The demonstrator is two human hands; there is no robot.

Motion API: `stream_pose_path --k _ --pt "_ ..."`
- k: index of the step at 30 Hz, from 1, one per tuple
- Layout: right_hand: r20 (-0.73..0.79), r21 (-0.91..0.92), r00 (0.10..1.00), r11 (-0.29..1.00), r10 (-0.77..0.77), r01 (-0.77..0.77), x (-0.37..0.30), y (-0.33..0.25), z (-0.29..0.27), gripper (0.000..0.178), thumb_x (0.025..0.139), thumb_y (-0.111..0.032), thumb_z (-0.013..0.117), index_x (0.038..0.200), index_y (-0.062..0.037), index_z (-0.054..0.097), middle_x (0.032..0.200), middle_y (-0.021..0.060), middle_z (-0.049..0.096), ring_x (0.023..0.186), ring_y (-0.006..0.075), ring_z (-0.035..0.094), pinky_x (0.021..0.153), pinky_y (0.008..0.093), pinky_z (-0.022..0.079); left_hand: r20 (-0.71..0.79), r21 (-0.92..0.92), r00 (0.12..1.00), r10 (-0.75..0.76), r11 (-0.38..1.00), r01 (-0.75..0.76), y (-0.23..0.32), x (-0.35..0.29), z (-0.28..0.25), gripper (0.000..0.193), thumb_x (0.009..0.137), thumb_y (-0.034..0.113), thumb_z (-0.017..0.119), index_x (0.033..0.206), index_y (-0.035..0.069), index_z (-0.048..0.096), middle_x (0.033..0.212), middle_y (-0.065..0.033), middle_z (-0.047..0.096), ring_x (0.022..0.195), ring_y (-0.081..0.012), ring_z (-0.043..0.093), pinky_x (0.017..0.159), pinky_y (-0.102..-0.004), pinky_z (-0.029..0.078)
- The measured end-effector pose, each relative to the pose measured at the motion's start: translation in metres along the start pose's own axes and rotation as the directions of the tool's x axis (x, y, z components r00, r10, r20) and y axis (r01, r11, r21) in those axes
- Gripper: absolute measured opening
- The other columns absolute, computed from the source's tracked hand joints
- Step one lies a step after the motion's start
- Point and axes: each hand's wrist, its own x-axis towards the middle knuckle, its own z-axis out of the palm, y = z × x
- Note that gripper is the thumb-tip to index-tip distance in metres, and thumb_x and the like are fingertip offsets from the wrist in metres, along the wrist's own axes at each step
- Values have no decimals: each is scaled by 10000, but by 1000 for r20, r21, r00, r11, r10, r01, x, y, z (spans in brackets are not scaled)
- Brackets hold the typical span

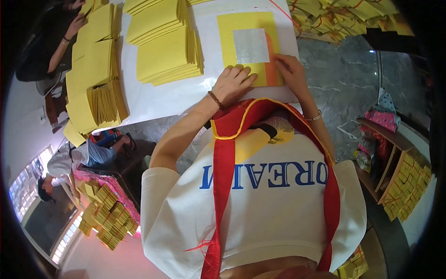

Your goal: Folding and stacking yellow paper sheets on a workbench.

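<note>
Yellow paper sheet (pixel 226 35) lies flat on the white tabletop (pixel 211 18), right in front of the wearer; using it as reference. Silver square (pixel 251 45) sits around the sheet's middle, orange strip (pixel 271 67) runs along the square's right side, down toward the sheet's near edge. Left hand (pixel 234 83): palm down at the sheet's near-left corner, fingers a bit spread, fingertips on the paper. Right hand (pixel 291 72): at the sheet's right edge, fingers curled, fingertips by the orange strip; can't tell if they pinch it or just touch. Yellow paper stack (pixel 165 58) is left of the sheet, a longer yellow paper row (pixel 93 60) further left. Co-worker's hand (pixel 74 27) is far left of the sheet, next to that row. Red-banded yellow bundles (pixel 344 18) are to the right of the sheet, beyond the tabletop edge
</note>
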Motion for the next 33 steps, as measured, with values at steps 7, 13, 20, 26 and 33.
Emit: stream_pose_path --k 7,13,20,26,33 --pt "71 -65 993 994 89 -85 3 1 -7 252 899 -202 528 1085 -61 623 958 47 654 912 151 547 827 268 420 -47 -315 988 -149 940 127 -6 12 -6 130 770 165 633 848 61 627 787 -83 589 758 -241 569 646 -334 465" --pt "34 56 995 993 99 -101 6 -1 -5 277 895 -254 522 1061 -64 636 924 53 666 829 177 555 780 282 427 103 -483 922 -374 791 375 -7 20 -13 111 768 157 576 764 54 618 714 -99 610 690 -271 576 642 -369 467" --pt "89 31 982 985 168 -172 7 -1 -7 298 925 -246 487 1128 -63 605 977 38 659 924 134 540 850 258 403 250 -546 846 -470 653 524 -10 22 -14 123 734 172 570 755 70 636 725 -84 625 676 -252 592 625 -356 464" --pt "106 92 976 975 193 -203 6 -3 -8 302 929 -247 479 1137 -64 598 1005 44 642 946 138 535 873 260 394 290 -574 826 -483 604 554 -14 22 -11 143 746 182 566 780 69 649 716 -84 630 642 -229 593 595 -340 459" --pt "246 -174 963 972 -109 155 1 2 -16 263 876 -205 572 1082 -45 609 1103 63 575 1020 173 495 922 290 364 326 -649 768 -550 460 605 -21 26 -13 196 778 215 608 801 23 644 668 -79 625 581 -183 587 533 -321 444"
